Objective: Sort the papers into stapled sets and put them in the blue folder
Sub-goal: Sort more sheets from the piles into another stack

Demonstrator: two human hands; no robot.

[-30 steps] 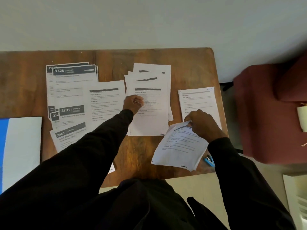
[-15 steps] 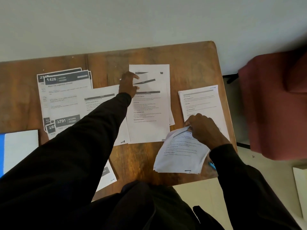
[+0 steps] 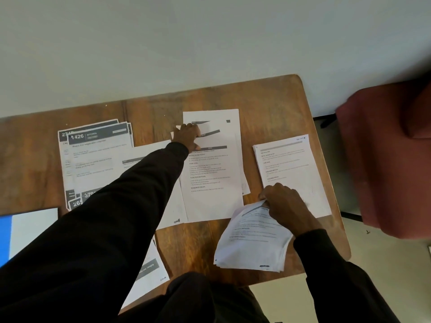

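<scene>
The counter [image 3: 268,101] is brown wood with visible grain and a dull sheen. The sheets [image 3: 212,178] on it are matt white paper, the sheaf [image 3: 251,243] near its right edge creased at the top. The sleeves [image 3: 105,229] are matt black cloth.

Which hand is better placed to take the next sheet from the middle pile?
Probably left: the left hand is on the far-left corner of the middle pile, while the right hand grips the bent stack.

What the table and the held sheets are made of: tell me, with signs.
The table: apparently wood, brown, visible grain, slight sheen; possibly veneer. The held sheets: thin matte white printed paper, crumpled where the right hand grips them.
</scene>
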